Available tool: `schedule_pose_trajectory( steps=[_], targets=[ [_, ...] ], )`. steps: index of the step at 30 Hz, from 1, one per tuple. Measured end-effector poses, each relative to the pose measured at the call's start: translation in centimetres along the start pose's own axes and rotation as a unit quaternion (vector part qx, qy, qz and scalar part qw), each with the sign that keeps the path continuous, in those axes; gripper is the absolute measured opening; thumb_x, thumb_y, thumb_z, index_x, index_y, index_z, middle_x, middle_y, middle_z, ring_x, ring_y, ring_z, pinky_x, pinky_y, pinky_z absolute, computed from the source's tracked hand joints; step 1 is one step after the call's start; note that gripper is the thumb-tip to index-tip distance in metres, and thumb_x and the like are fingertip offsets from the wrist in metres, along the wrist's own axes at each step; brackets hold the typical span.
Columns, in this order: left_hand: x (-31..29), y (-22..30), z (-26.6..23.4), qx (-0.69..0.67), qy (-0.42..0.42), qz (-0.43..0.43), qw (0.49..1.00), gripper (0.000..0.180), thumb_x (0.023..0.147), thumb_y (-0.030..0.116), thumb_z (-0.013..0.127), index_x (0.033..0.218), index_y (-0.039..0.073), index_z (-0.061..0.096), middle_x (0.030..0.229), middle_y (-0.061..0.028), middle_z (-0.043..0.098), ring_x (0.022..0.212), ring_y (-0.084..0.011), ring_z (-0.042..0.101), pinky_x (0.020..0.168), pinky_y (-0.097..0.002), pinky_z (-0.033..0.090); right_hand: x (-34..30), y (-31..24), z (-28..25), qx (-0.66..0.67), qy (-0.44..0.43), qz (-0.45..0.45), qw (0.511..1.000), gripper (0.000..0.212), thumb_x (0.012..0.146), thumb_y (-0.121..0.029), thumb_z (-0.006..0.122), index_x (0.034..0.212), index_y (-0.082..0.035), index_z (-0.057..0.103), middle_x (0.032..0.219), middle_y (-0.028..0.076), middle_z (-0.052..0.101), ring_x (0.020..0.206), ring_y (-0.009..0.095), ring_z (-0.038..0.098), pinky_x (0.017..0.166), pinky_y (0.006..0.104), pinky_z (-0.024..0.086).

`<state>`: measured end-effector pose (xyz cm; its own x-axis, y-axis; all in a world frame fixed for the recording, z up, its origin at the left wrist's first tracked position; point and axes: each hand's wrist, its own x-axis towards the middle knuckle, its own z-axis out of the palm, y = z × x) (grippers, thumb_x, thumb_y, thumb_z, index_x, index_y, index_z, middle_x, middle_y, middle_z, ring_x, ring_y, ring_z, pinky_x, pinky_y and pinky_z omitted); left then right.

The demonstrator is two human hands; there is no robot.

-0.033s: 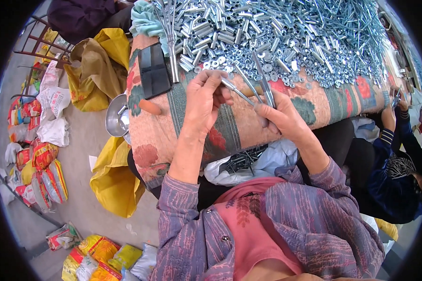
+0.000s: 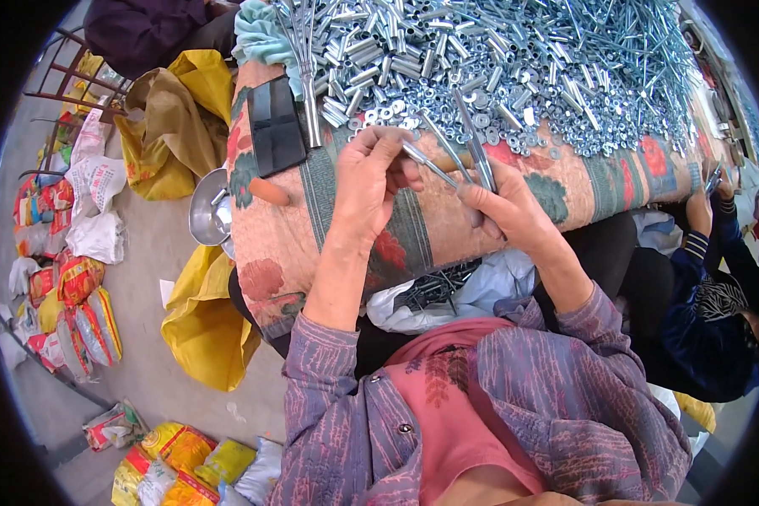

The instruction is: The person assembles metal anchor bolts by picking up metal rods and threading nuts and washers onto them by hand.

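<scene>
Shiny rod: the thin metal rod [image 2: 433,167] is in the air between the two hands, above the near edge of the flowered cloth [image 2: 282,240].
Rod's long axis: slanting, upper left to lower right; the thicker end is at the left fingertips, the thinner end points down toward the right thumb.
Rod from each hand: to the right of the left hand [image 2: 369,177] and up-left of the right hand [image 2: 510,204]; the left is nearer the thick end, the right nearer the thin end.
Left fingers: thumb and forefinger pinching the thick end, the other fingers curled loosely.
Right fingers: closed on a few other rods [image 2: 478,150], thumb laid along them; whether the thumb also touches the thin end, I cannot tell.
Other rods' direction: pointing up and slightly left, away from the body, so they cross the shiny rod's line at an angle.
Beyond the hands: a heap of short tubes [image 2: 379,63], with washers [image 2: 481,103] along its near edge and long bolts [image 2: 641,55] at the right.
Left of the heap: a bundle of rods [image 2: 313,114], beside a black tray [image 2: 276,126].
Below the wrists: a white bag [image 2: 508,277] with dark bolts [image 2: 430,291].
</scene>
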<state>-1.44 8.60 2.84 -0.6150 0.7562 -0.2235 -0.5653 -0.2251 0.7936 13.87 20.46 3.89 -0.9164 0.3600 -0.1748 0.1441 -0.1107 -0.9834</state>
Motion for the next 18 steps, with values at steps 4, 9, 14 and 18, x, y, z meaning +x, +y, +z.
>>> schedule_pose_trajectory(
  steps=[4, 9, 14, 18],
  targets=[
    [-1.1, -0.8, 1.5, -0.058, 0.023, -0.037, 0.997, 0.014, 0.086, 0.015, 0.061, 0.083, 0.002, 0.056, 0.067, -0.0059, 0.059, 0.05, -0.011, 0.057, 0.045, -0.0252, 0.051, 0.1, -0.3, 0.7, 0.045, 0.02, 0.021, 0.999, 0.028, 0.09, -0.02, 0.053, 0.112, -0.004, 0.056, 0.06, -0.006, 0.047, 0.043, -0.001, 0.035, 0.038, 0.016, 0.025],
    [-3.0, -3.4, 4.3, -0.034, 0.001, -0.028, 0.999, 0.015, 0.085, 0.016, 0.06, 0.086, 0.002, 0.055, 0.07, -0.0065, 0.06, 0.051, -0.0118, 0.056, 0.049, -0.0283, 0.053, 1.9, -0.6, 2.3, 0.068, 0.234, -0.082, 0.966, 0.018, 0.09, -0.018, 0.052, 0.087, -0.002, 0.06, 0.06, -0.003, 0.05, 0.047, 0.003, 0.043, 0.04, 0.0175, 0.031],
    [-0.9, 0.7, 1.6, 0.098, 0.085, 0.077, 0.989, 0.016, 0.088, 0.018, 0.044, 0.087, 0.002, 0.048, 0.07, -0.0081, 0.054, 0.059, -0.0183, 0.058, 0.053, -0.0344, 0.056, 2.1, -0.4, 1.2, 0.209, 0.169, -0.032, 0.963, 0.02, 0.091, -0.017, 0.049, 0.095, -0.001, 0.06, 0.059, -0.007, 0.039, 0.045, 0.001, 0.031, 0.038, 0.0166, 0.02],
    [5.4, 2.3, -4.1, 0.472, 0.159, 0.205, 0.843, 0.02, 0.085, 0.022, 0.048, 0.084, 0.001, 0.05, 0.073, -0.0132, 0.056, 0.063, -0.0278, 0.06, 0.055, -0.0391, 0.051, 1.7, -0.1, 1.4, 0.234, 0.059, -0.026, 0.97, 0.027, 0.093, -0.021, 0.047, 0.102, 0.002, 0.058, 0.067, -0.002, 0.045, 0.049, 0.002, 0.036, 0.037, 0.0162, 0.023]
  ],
)
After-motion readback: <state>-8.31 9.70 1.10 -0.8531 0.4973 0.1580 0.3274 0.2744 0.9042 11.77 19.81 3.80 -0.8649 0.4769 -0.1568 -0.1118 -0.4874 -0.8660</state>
